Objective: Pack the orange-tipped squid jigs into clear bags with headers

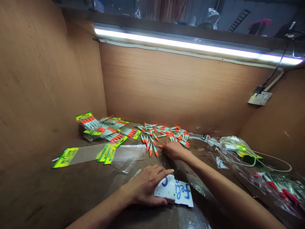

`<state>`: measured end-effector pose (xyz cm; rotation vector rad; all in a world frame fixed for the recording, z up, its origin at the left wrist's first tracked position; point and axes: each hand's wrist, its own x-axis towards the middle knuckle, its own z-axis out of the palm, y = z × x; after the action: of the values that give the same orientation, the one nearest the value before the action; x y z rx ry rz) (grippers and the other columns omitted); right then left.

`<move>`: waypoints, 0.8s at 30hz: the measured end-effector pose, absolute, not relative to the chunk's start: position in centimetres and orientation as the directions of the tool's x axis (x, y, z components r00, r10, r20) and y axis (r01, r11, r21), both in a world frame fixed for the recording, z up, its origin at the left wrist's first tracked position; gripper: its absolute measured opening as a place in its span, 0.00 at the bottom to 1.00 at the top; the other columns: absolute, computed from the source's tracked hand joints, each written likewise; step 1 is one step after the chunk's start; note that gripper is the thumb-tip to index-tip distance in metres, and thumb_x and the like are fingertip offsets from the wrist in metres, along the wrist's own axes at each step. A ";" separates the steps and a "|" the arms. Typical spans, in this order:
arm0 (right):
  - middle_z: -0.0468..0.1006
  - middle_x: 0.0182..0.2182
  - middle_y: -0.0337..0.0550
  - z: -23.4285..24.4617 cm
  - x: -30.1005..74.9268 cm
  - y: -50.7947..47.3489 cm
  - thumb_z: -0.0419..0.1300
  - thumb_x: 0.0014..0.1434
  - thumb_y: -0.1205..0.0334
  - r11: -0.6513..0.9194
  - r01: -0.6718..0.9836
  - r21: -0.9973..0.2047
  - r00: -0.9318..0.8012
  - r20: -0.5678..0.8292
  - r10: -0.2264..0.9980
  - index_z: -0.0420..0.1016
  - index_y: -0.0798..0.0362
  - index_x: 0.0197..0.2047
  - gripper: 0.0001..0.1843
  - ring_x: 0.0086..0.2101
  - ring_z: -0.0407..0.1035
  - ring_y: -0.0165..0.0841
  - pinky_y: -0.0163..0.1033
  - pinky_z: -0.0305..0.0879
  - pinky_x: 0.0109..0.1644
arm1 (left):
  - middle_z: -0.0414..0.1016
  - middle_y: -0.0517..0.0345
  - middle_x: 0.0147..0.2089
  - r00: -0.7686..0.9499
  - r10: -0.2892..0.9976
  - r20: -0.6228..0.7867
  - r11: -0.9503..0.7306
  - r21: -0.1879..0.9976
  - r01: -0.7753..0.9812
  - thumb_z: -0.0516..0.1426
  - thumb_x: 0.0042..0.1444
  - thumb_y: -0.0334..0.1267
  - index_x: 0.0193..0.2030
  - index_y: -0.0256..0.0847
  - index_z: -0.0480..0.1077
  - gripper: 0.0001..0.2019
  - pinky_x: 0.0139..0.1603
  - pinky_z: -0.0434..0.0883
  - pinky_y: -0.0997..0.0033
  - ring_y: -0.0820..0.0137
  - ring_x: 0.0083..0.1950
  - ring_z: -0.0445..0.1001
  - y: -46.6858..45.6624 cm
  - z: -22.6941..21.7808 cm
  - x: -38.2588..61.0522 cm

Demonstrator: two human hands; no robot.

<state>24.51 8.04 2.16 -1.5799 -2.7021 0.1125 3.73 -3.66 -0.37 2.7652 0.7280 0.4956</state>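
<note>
My right hand (pixel 173 150) is closed around a fishing lure, whose orange tip (pixel 159 146) sticks out left of the fingers; the rest of it is hidden. Just left of it, several white lures with orange tips (pixel 150 149) lie fanned out. Behind the hand spreads a loose heap of the same lures (pixel 177 135). My left hand (pixel 149 184) grips a white block (pixel 164 190) with blue writing, thumb on the near side and fingers on the far side. A white card (pixel 184 194) with blue letters lies against the block's right side.
Filled lure packets (pixel 105 130) are piled at the back left. Flat clear bags with yellow-green headers (pixel 68 157) lie in front of them. To the right are a white cord (pixel 252 163) and bagged red-and-silver items (pixel 281 187). Wooden walls (pixel 166 86) enclose the table.
</note>
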 end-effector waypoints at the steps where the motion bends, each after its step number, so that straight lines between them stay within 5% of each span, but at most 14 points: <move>1: 0.82 0.39 0.52 2.1 24.5 7.8 0.59 0.58 0.66 0.493 0.868 -0.063 -0.494 -0.015 0.869 0.81 0.53 0.42 0.11 0.43 0.75 0.44 0.38 0.63 0.42 | 0.69 0.50 0.60 0.818 0.513 0.260 -0.846 0.313 0.431 0.65 0.49 0.55 0.72 0.52 0.49 0.47 0.56 0.68 0.53 0.51 0.57 0.69 -3.7 -0.3 3.7; 5: 0.80 0.48 0.52 3.7 26.8 7.1 0.55 0.62 0.67 0.509 0.854 -0.108 -0.500 0.100 0.860 0.76 0.51 0.53 0.18 0.47 0.73 0.41 0.39 0.64 0.48 | 0.69 0.49 0.59 0.786 0.554 0.275 -0.821 0.338 0.461 0.66 0.48 0.53 0.71 0.52 0.50 0.47 0.57 0.69 0.52 0.52 0.56 0.70 -3.5 0.0 3.7; 9: 0.81 0.40 0.48 5.2 31.9 6.4 0.59 0.62 0.56 0.465 0.658 -0.593 -0.362 0.292 0.885 0.78 0.56 0.46 0.15 0.39 0.74 0.36 0.38 0.67 0.44 | 0.68 0.49 0.59 0.697 0.632 0.339 -0.767 0.404 0.498 0.66 0.49 0.50 0.70 0.51 0.51 0.44 0.57 0.69 0.53 0.54 0.56 0.70 -2.8 -0.4 3.6; 11: 0.81 0.35 0.45 4.8 34.2 5.5 0.64 0.57 0.49 0.354 0.453 -0.818 -0.296 0.237 0.925 0.78 0.57 0.45 0.20 0.33 0.73 0.34 0.38 0.68 0.39 | 0.68 0.50 0.60 0.644 0.670 0.370 -0.736 0.445 0.510 0.66 0.49 0.46 0.70 0.51 0.52 0.44 0.57 0.69 0.54 0.55 0.57 0.69 -2.5 -0.7 3.5; 13: 0.81 0.34 0.44 3.9 35.6 4.4 0.68 0.53 0.48 0.237 0.309 -0.921 -0.292 0.145 0.945 0.78 0.57 0.43 0.22 0.32 0.73 0.33 0.38 0.68 0.39 | 0.68 0.50 0.60 0.598 0.695 0.399 -0.715 0.472 0.516 0.66 0.50 0.44 0.70 0.51 0.52 0.42 0.58 0.69 0.54 0.55 0.57 0.69 -2.2 -0.9 3.4; 16: 0.82 0.34 0.46 2.5 36.2 2.9 0.71 0.50 0.48 0.171 0.271 -0.947 -0.276 0.094 0.957 0.78 0.57 0.38 0.21 0.35 0.74 0.35 0.39 0.69 0.42 | 0.68 0.50 0.61 0.577 0.714 0.397 -0.698 0.477 0.535 0.66 0.51 0.45 0.69 0.51 0.53 0.41 0.59 0.68 0.53 0.55 0.58 0.69 -2.1 -0.8 3.3; 24: 0.82 0.37 0.46 2.5 36.3 2.1 0.71 0.51 0.51 0.289 0.243 -0.926 -0.284 0.217 0.934 0.80 0.55 0.36 0.16 0.37 0.74 0.36 0.41 0.70 0.45 | 0.69 0.51 0.60 0.576 0.738 0.352 -0.673 0.454 0.584 0.67 0.48 0.43 0.69 0.51 0.53 0.43 0.58 0.68 0.55 0.55 0.58 0.69 -1.9 -0.7 3.2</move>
<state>36.35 2.11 2.46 -1.0766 -1.7213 1.0388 3.20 -1.91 -0.74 2.5218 1.0868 0.7597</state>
